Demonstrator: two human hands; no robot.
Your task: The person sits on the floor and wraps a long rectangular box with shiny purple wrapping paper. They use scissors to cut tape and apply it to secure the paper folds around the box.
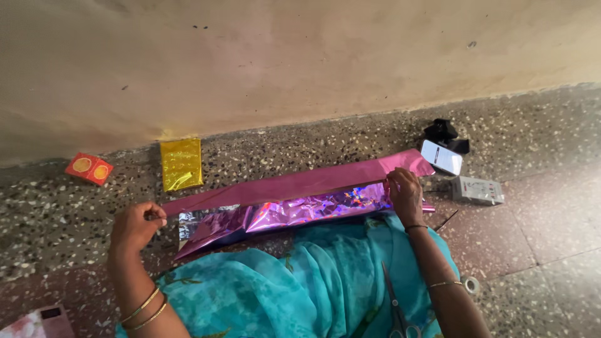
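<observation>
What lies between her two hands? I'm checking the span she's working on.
In the head view, pink shiny wrapping paper stretches from the left hand to the right hand; both pinch its folded edge.

Both hands [134,226] [405,195] apart, seemingly pinching.

Single head view, looking steeply down, close, facing wall

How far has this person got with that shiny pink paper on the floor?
Done: a long strip of the pink shiny sheet is already folded over, plain pink side up. In hand: the left hand pinches one end of the fold and the right hand presses the other. Left: the scissors lie unused on the lap, and the gold sheet and red box sit untouched by the wall.
</observation>
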